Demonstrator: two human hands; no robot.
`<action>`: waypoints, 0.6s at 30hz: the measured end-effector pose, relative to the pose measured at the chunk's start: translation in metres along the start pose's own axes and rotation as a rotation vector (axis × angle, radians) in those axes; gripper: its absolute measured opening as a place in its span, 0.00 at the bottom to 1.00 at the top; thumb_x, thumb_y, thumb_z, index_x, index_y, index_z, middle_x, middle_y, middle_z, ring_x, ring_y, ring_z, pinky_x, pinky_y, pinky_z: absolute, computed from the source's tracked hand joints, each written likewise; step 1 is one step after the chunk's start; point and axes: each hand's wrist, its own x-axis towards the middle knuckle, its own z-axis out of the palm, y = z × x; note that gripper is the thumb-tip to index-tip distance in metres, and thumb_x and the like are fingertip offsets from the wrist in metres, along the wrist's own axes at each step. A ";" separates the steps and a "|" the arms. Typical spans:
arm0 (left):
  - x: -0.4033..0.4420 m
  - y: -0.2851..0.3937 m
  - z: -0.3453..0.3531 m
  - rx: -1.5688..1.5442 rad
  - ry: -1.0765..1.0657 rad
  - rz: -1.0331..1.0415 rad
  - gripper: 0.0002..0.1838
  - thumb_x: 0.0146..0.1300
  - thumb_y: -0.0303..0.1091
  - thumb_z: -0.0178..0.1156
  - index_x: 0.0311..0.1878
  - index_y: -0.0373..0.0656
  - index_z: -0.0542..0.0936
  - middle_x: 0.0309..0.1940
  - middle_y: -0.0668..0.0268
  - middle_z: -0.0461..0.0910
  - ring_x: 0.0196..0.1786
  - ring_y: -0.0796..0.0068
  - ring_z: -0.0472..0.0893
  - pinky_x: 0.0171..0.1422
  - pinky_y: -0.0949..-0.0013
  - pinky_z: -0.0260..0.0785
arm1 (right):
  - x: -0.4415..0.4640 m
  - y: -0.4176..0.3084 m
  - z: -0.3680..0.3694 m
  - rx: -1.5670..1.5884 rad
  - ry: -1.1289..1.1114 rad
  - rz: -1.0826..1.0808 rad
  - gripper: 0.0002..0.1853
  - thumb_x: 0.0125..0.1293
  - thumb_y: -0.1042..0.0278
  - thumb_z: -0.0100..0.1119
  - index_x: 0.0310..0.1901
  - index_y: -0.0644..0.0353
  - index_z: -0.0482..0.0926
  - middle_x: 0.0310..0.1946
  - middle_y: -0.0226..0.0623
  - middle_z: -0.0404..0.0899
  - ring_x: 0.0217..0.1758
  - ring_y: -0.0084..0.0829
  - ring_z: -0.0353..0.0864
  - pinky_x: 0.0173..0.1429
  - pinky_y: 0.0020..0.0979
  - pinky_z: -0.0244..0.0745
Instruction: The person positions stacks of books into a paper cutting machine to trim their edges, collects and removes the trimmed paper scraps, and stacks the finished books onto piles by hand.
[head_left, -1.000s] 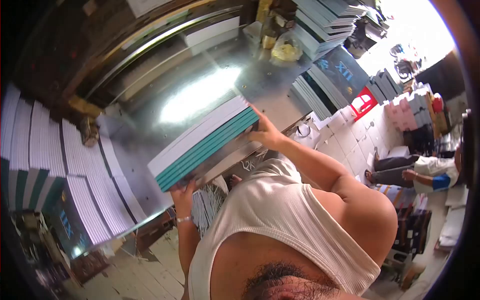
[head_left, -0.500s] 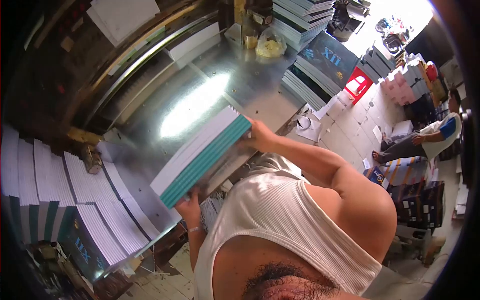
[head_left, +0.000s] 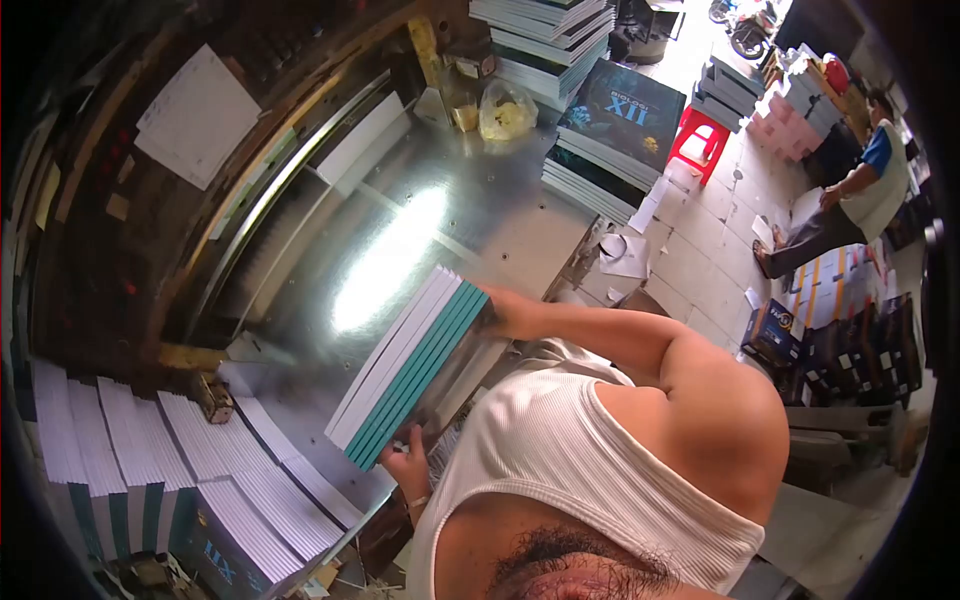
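Note:
A stack of several books (head_left: 405, 365), with white page edges and teal-and-white striped spines, is held tilted over the shiny metal table (head_left: 300, 365). My right hand (head_left: 508, 313) grips its far right end, fingers mostly hidden behind the books. At the near lower end, my left hand (head_left: 405, 466) holds the corner with the thumb raised and the other fingers partly hidden. Left of the stack, rows of similar books (head_left: 270, 500) lie on the table, their white page edges facing up.
Tall piles of dark-covered books (head_left: 620, 115) stand at the table's far right. A plastic bag (head_left: 507, 112) sits near the machine's slot, below papers (head_left: 198, 118). On the tiled floor are a red stool (head_left: 697, 148) and boxes (head_left: 775, 332). A person (head_left: 850, 200) stands at the right.
The held stack has turned to a steeper angle, with both hands still on it. My view has swung to the right side less and shows more of the machine. The person at right stands differently.

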 end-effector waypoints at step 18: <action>-0.009 0.024 0.022 -0.001 0.102 -0.021 0.10 0.57 0.26 0.76 0.39 0.35 0.85 0.38 0.61 0.87 0.42 0.68 0.83 0.55 0.64 0.74 | -0.013 -0.005 -0.018 -0.063 0.050 -0.082 0.55 0.52 0.82 0.74 0.80 0.56 0.52 0.73 0.50 0.68 0.75 0.52 0.67 0.75 0.45 0.66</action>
